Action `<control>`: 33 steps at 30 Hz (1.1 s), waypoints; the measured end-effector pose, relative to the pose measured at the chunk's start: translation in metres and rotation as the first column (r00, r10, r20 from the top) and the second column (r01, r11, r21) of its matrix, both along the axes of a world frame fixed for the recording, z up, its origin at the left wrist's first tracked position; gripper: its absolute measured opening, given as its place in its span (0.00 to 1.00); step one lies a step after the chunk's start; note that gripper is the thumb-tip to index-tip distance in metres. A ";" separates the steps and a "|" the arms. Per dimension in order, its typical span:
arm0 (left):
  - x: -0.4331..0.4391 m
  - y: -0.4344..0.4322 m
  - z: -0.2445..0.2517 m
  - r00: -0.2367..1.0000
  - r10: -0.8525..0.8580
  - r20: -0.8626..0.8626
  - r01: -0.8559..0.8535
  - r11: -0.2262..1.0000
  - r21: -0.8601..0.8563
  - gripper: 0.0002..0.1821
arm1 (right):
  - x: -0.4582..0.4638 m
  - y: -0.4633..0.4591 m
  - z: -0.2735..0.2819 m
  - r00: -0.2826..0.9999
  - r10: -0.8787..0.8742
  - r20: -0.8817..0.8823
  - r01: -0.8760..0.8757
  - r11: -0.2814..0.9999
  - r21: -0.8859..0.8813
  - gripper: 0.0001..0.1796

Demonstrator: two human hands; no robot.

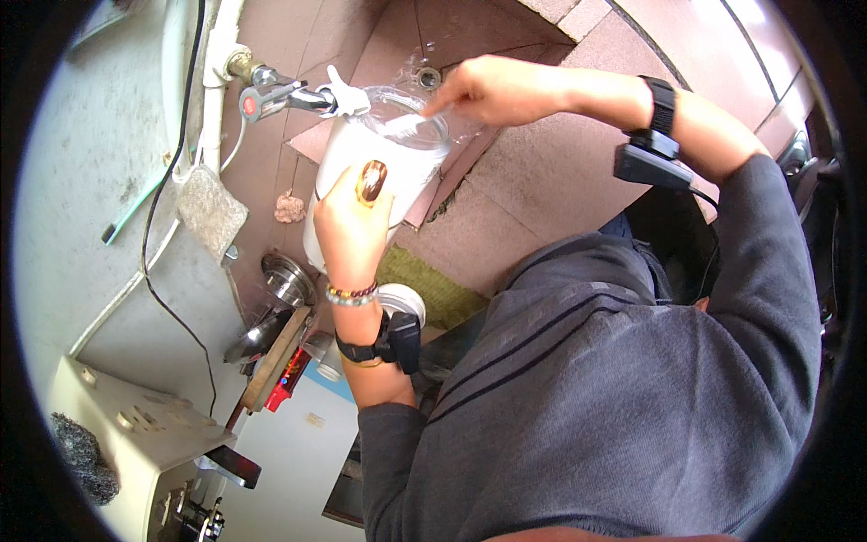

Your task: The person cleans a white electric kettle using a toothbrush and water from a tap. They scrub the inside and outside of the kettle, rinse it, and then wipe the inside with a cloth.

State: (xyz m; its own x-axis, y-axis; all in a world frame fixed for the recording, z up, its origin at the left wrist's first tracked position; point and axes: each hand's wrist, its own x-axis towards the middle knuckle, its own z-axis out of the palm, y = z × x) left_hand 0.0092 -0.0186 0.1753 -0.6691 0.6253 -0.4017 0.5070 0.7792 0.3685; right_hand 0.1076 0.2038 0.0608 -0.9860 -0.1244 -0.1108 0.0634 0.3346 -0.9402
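My left hand point(353, 223) grips the side of a large white plastic container point(413, 166), which tilts with its mouth up and away from me. A clear, wet rim point(433, 135) rings the mouth. Just above it sits the white nozzle point(349, 98) of a chrome tap point(278, 98) with a red-marked handle. My right hand point(484, 91) is at the far side of the mouth, blurred, fingers pointing to the rim. Whether those fingers hold anything cannot be made out. Splashes and droplets show around the mouth.
Behind the container is a pink-tiled basin with a round drain point(428, 78). A grey cloth point(211, 211) hangs by the pipe. Below stand a steel lid point(290, 279), a wooden board point(278, 359), a white round lid point(405, 298) and a green mat point(433, 281). A black cable point(145, 251) runs along the left wall.
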 end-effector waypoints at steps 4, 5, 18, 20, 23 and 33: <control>0.002 -0.007 0.016 0.983 0.072 0.171 -0.095 0.987 0.130 0.11 | -0.015 -0.005 -0.009 0.975 0.035 -0.218 0.069 0.890 0.451 0.17; 0.002 -0.008 0.018 0.979 0.076 0.188 -0.096 0.990 0.100 0.11 | -0.022 -0.004 -0.012 0.939 0.045 -0.340 0.149 0.839 0.523 0.17; -0.053 -0.004 0.020 0.865 0.113 0.488 -0.146 0.989 0.030 0.11 | -0.045 -0.004 -0.022 0.858 0.360 -0.366 -0.025 0.742 0.670 0.05; -0.067 0.003 0.015 0.889 0.077 0.450 -0.073 0.997 -0.025 0.12 | -0.048 -0.004 -0.022 0.878 0.324 -0.352 -0.026 0.767 0.642 0.05; -0.074 0.008 0.010 0.883 0.064 0.465 -0.059 0.998 -0.026 0.12 | -0.047 0.000 -0.019 0.912 0.204 -0.356 0.122 0.695 0.709 0.07; -0.062 0.000 0.044 0.810 0.249 0.531 -0.284 0.959 -0.018 0.08 | -0.042 0.059 0.009 0.997 -0.070 0.035 0.071 0.997 -0.039 0.14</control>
State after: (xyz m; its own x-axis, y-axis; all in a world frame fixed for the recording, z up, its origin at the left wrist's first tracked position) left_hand -0.0525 -0.0185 0.2195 -0.5130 0.4873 -0.7066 0.0004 0.8233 0.5675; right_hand 0.0658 0.2632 0.0703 -0.9883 -0.0599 -0.1401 0.1170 0.2904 -0.9497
